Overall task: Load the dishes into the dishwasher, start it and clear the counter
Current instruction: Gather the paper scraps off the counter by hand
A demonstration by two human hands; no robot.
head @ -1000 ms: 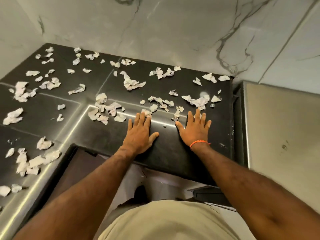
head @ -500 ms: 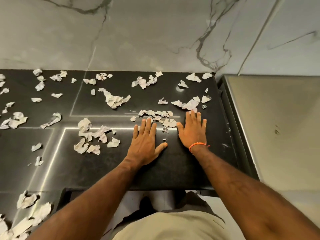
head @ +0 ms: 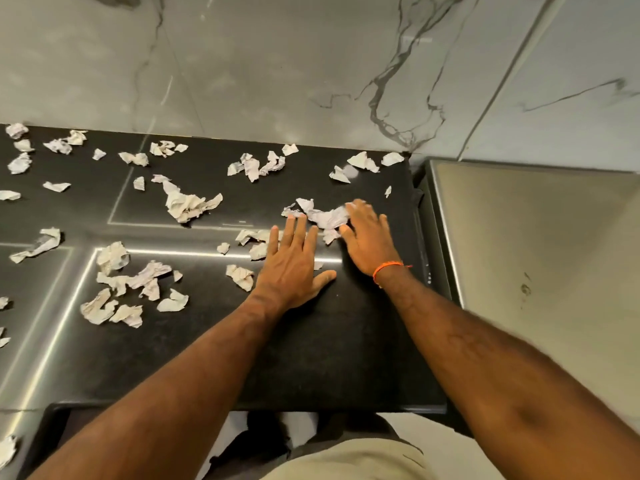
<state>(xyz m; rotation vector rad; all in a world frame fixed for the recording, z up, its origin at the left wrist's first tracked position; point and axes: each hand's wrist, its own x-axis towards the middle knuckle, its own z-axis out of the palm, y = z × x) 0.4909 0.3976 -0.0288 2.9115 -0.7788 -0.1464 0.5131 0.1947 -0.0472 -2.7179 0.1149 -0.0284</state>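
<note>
Crumpled paper scraps (head: 323, 216) bunch between both hands. Right hand (head: 369, 242) lies flat on the black counter (head: 339, 341), fingers straight and close together, slightly blurred, touching the bunch from its right. Left hand (head: 294, 268) also flat, fingers straight and a little spread, thumb out, fingertips at the scraps' near edge. Orange thread bracelet (head: 388, 270) on the right wrist. More torn scraps (head: 188, 204) scattered leftward across the counter. Marble wall (head: 277, 64) behind; steel appliance top (head: 536, 254) beside the counter's right end.
</note>
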